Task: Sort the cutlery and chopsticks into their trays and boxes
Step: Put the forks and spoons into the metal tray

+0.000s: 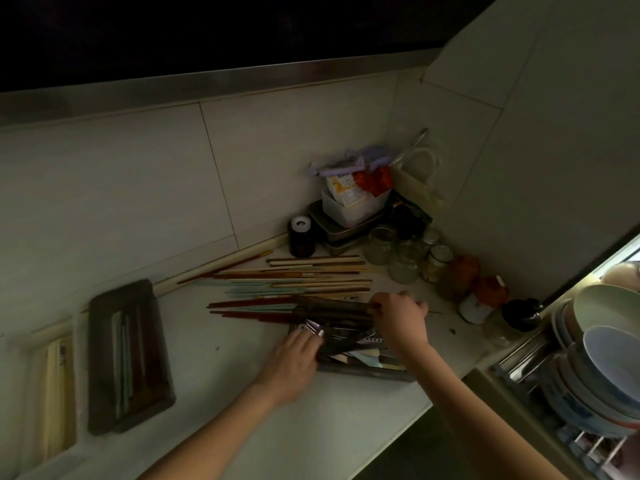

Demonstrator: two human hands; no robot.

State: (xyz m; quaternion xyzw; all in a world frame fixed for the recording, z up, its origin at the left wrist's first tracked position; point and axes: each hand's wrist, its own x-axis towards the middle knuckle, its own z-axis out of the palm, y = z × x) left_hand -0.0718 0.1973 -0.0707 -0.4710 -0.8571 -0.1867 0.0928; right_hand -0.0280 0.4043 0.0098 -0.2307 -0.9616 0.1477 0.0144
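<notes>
Nearby, glass jars [401, 254] crowd the chopsticks [304, 278] beside both hands.

Pale counter [242, 403] bears chopsticks [298, 282], trays [128, 355], jars [405, 258]

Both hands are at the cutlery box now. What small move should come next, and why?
Probably lift the dark handles out. The right hand grips their ends above the cutlery box, and the left hand rests on the box's left end, as if steadying it. The dark tray at left already holds sorted chopsticks.
</notes>
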